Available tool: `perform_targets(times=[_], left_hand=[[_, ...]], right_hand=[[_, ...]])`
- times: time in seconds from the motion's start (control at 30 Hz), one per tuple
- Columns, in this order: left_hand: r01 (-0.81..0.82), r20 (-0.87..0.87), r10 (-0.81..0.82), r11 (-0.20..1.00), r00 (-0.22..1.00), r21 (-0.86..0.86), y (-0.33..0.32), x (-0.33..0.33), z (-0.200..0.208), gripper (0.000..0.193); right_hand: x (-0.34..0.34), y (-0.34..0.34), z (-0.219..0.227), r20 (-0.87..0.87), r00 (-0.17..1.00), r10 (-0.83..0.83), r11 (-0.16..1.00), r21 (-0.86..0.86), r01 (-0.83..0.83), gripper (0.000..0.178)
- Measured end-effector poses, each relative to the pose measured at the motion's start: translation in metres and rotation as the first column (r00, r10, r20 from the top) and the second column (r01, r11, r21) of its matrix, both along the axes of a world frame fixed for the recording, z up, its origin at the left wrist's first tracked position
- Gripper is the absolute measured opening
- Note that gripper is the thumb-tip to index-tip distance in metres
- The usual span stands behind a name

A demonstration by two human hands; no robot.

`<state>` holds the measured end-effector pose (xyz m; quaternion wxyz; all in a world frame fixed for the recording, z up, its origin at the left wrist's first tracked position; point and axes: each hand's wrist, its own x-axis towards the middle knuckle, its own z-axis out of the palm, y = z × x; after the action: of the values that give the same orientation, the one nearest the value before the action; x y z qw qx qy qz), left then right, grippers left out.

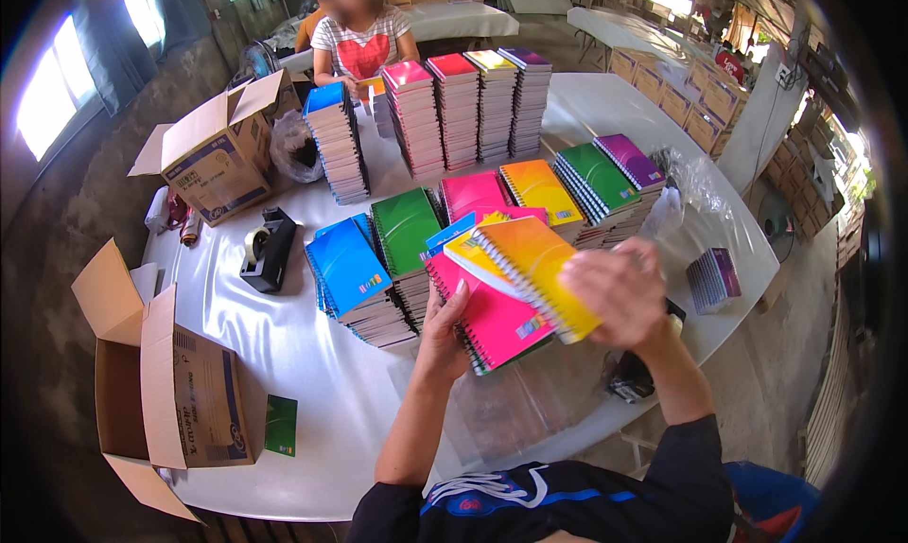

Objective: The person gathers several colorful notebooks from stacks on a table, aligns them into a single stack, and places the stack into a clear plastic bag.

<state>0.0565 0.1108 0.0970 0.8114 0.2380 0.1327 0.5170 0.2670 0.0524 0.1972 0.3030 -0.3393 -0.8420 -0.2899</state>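
While a pink spiral notebook [494, 324] is gripped by the left hand [443, 340] at centre, a yellow notebook [541, 257] is apparently grasped by the blurred right hand [622, 292]. Collating seems under way; edge alignment is judged necessary. Beyond, glossy, wire-bound stacks [459, 117] are borne by the smooth white surface [293, 377]; at lower left, a boxy cardboard carton [213, 392] is seen.

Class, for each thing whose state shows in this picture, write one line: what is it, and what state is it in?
Left hand: gripping the pink notebook
Right hand: blurred, at the yellow notebook's right edge
Pink notebook: held up
Yellow notebook: tilted, overlapping the pink one
Nearer carton: flaps open
Farther carton: flaps open
Tape dispenser: roll fitted
Green card: lying flat
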Motion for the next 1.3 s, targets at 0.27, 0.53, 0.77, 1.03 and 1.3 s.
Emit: perform_targets(times=[0.27,0.53,0.77,1.03,1.3], left_hand=[[0.041,-0.182,-0.039,0.999,0.983,0.007,-0.009,-0.002,0.014,0.057],[0.054,0.109,-0.058,0.998,0.992,0.046,-0.010,0.007,-0.012,0.054],[0.043,-0.229,-0.065,0.994,0.971,-0.099,-0.021,0.011,0.003,0.042],[0.145,-0.185,-0.165,0.983,0.969,-0.115,-0.007,0.023,0.000,0.044],[0.195,-0.187,-0.206,0.978,0.960,-0.078,-0.002,0.022,-0.006,0.049]], right_hand=[[0.009,0.013,0.045,-0.123,0.991,0.057,0.988,0.152,-0.038,0.023],[-0.032,-0.014,-0.010,0.269,0.963,-0.034,0.982,-0.168,0.082,0.028],[0.019,0.005,0.022,0.058,0.991,0.123,0.612,-0.791,-0.030,0.078],[0.144,0.096,-0.052,0.028,0.897,-0.440,0.735,-0.563,0.378,0.055],[0.108,0.062,-0.031,-0.911,0.410,0.039,0.832,-0.198,-0.519,0.025]])
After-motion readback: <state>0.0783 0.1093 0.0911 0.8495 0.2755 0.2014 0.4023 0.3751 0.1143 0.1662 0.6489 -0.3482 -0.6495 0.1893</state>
